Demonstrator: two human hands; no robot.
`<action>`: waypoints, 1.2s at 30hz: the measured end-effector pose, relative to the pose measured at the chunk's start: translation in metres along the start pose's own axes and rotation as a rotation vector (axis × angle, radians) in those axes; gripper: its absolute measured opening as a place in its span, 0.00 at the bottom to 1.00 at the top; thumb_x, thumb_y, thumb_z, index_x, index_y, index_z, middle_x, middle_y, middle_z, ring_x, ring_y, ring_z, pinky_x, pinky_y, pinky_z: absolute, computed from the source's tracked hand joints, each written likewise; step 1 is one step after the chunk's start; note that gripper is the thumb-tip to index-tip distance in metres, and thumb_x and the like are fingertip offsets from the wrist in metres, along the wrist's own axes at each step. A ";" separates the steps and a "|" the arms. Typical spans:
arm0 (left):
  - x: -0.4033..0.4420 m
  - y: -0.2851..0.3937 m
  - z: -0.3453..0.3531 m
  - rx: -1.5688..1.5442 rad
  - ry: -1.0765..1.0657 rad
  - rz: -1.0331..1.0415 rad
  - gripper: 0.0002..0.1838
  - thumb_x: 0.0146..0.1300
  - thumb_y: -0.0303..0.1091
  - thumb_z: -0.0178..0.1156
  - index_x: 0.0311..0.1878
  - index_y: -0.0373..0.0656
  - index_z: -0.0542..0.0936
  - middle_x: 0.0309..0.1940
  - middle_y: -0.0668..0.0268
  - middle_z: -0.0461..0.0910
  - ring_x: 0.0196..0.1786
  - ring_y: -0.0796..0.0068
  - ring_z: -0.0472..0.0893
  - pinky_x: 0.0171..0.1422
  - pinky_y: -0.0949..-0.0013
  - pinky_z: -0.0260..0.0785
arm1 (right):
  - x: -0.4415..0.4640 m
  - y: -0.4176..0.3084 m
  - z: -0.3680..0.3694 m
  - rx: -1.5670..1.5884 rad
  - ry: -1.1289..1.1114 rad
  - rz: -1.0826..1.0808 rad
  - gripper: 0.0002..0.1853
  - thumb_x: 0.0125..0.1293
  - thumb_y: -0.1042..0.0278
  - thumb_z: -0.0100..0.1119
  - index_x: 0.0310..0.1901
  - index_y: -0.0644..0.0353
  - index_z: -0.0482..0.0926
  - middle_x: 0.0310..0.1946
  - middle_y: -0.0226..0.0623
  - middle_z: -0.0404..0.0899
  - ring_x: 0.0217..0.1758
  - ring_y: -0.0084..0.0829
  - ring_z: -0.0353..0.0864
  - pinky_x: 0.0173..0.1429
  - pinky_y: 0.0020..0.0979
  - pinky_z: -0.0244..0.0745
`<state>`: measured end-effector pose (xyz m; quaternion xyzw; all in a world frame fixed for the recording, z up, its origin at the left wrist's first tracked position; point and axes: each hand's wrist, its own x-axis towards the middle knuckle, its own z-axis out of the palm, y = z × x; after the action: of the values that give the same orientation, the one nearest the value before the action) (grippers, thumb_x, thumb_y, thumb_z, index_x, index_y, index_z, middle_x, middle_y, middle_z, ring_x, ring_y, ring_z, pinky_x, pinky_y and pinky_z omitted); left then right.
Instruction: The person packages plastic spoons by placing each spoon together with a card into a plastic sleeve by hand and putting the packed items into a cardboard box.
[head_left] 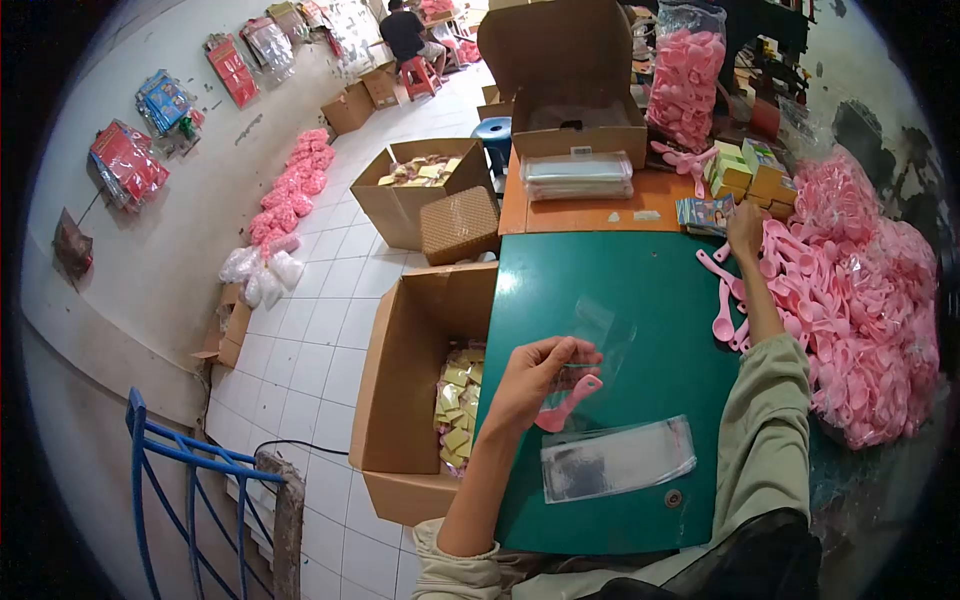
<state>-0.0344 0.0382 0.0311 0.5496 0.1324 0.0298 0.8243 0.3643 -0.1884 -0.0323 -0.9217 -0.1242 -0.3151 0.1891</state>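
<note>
Left hand (540, 375): closed, thumb and fingers pinching a clear bag (612, 350) above the green table (600, 275). Pink spoon (570, 404) is right by that hand, over the green table's near half; can't tell if it's in the bag or just held with it.

Right hand (745, 232): past the green table's far right corner, fingertips at the printed cards (706, 214). Can't tell if it's gripping one.

On the green table, near side: flat stack of clear sleeves (620, 460). On its right edge and beyond: loose spoons (800, 285), then big bagged spoons (875, 310).

Beyond the green table's far edge: orange table (570, 214) with packed sleeves (577, 177), an open carton (575, 140), small yellow boxes (745, 172) and an upright bag of pink spoons (687, 85).

Left of the green table: open cardboard box (405, 375) with yellow-labelled packs (460, 410) inside.
</note>
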 end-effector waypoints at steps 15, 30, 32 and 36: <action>-0.007 0.003 0.009 0.045 -0.168 0.062 0.16 0.68 0.37 0.52 0.47 0.31 0.77 0.38 0.56 0.81 0.38 0.68 0.82 0.43 0.69 0.78 | -0.138 -0.151 -0.230 1.218 -0.670 -0.027 0.07 0.59 0.78 0.54 0.39 0.66 0.72 0.25 0.32 0.76 0.24 0.19 0.75 0.26 0.22 0.70; 0.002 -0.013 0.009 0.350 -0.191 0.138 0.16 0.66 0.35 0.54 0.50 0.33 0.77 0.37 0.63 0.81 0.40 0.75 0.81 0.47 0.70 0.74 | -0.144 -0.151 -0.253 0.880 -0.857 -0.347 0.05 0.59 0.78 0.55 0.36 0.66 0.72 0.23 0.39 0.75 0.24 0.25 0.75 0.29 0.27 0.68; 0.001 -0.017 0.014 0.368 -0.224 0.207 0.16 0.65 0.36 0.55 0.51 0.36 0.78 0.36 0.63 0.82 0.39 0.75 0.81 0.46 0.71 0.74 | -0.146 -0.153 -0.251 0.764 -0.855 -0.516 0.06 0.59 0.75 0.56 0.37 0.66 0.72 0.25 0.41 0.75 0.26 0.33 0.75 0.32 0.30 0.70; -0.007 -0.016 0.027 0.568 -0.121 0.323 0.18 0.64 0.38 0.57 0.54 0.39 0.75 0.36 0.61 0.83 0.37 0.75 0.82 0.39 0.70 0.76 | -0.157 -0.151 -0.235 0.621 -0.859 -0.719 0.10 0.59 0.70 0.56 0.40 0.66 0.73 0.27 0.44 0.74 0.35 0.48 0.75 0.40 0.37 0.71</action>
<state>-0.0356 0.0062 0.0280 0.7722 -0.0025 0.0893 0.6291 0.0652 -0.1707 0.0816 -0.7687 -0.5760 0.0894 0.2631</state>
